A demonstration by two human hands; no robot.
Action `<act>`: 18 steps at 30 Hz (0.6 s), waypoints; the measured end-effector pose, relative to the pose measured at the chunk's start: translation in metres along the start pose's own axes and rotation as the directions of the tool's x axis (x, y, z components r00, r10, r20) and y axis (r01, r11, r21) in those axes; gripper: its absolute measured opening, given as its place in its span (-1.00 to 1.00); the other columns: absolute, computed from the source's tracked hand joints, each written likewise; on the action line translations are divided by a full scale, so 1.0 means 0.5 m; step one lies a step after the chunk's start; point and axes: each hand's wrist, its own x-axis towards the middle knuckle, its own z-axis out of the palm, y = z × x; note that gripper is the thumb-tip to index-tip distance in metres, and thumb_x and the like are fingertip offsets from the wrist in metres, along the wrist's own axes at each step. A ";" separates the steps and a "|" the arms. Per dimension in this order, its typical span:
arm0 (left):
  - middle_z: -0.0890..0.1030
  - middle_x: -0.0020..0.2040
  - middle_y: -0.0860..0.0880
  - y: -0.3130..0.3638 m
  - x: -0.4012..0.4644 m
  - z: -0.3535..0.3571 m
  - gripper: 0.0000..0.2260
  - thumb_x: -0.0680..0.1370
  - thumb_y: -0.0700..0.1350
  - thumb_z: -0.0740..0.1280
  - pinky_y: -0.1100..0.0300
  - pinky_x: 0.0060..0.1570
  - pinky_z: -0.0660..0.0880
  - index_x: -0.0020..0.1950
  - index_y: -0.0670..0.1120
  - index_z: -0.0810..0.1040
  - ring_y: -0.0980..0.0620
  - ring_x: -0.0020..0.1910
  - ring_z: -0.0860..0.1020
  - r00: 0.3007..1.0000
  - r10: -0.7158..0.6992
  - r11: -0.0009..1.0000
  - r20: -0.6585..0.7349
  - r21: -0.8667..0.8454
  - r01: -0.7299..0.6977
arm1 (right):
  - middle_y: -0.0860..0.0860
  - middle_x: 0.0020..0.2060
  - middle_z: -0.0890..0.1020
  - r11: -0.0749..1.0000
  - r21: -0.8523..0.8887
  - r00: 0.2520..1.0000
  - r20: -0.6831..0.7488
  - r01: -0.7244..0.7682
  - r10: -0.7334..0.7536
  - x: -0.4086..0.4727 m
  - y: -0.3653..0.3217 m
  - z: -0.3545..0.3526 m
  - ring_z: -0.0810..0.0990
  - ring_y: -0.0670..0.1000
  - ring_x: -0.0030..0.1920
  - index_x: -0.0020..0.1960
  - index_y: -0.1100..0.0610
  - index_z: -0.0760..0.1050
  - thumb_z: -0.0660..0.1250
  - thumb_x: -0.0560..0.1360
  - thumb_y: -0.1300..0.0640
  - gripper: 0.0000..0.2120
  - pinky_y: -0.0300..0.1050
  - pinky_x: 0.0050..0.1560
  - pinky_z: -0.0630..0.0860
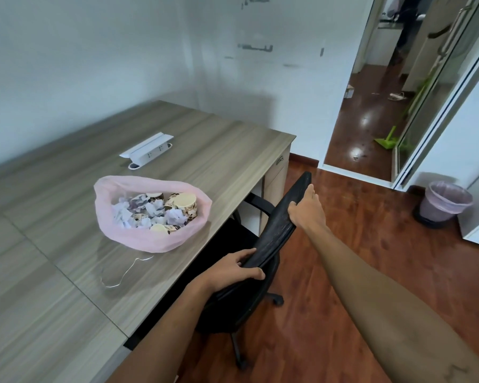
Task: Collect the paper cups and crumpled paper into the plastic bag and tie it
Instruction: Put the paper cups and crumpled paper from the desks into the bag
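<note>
A long wood desk [210, 150] stands by the white wall [94, 51]. On the desk lies a white plug box [150, 150] with its lid up. Near the front edge of the desk lies a thin white string [122, 275]. A black chair [277, 230] on wheels sits tucked in at the desk, and its back leans away from the desk. The floor [343, 272] is red-brown wood. By the right wall stands a small bin [443, 203] with a pale bag in it. An open door [371, 92] shows a shiny dark hall. A green broom [387, 139] leans there, by a glass door [440, 92].
</note>
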 end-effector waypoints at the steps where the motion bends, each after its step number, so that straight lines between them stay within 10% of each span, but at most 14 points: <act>1: 0.53 0.18 0.22 0.005 0.008 -0.002 -0.18 0.24 0.21 0.54 0.57 -0.18 0.43 0.48 0.22 0.37 0.48 -0.01 0.54 1.000 0.014 1.000 -0.005 -0.010 -0.014 | 0.10 0.59 0.05 1.000 -0.024 1.000 0.004 0.008 -0.008 0.014 -0.007 0.001 0.02 0.10 0.58 0.60 0.19 -0.17 0.15 0.60 0.05 -0.28 0.05 0.51 0.17; 11: 0.51 0.02 0.38 0.034 0.051 -0.032 -0.23 0.18 0.25 0.56 0.60 -0.24 0.39 0.38 0.20 0.46 0.63 -0.18 0.47 0.995 0.078 0.997 -0.058 -0.004 -0.078 | 0.16 0.57 0.10 0.995 -0.097 1.000 -0.018 0.018 -0.020 0.085 -0.056 0.022 0.07 0.15 0.56 0.59 0.25 -0.12 0.14 0.61 0.09 -0.32 0.03 0.53 0.13; 18: 0.51 0.16 0.29 0.023 0.062 -0.034 -0.20 0.17 0.33 0.55 0.32 0.09 0.41 0.38 0.23 0.45 0.45 0.03 0.43 0.996 0.056 0.997 -0.069 0.057 -0.052 | 0.14 0.50 0.29 0.998 -0.056 0.997 -0.073 -0.011 0.007 0.073 -0.054 0.025 0.26 0.17 0.49 0.60 0.15 -0.04 0.19 0.60 0.05 -0.33 0.07 0.36 0.37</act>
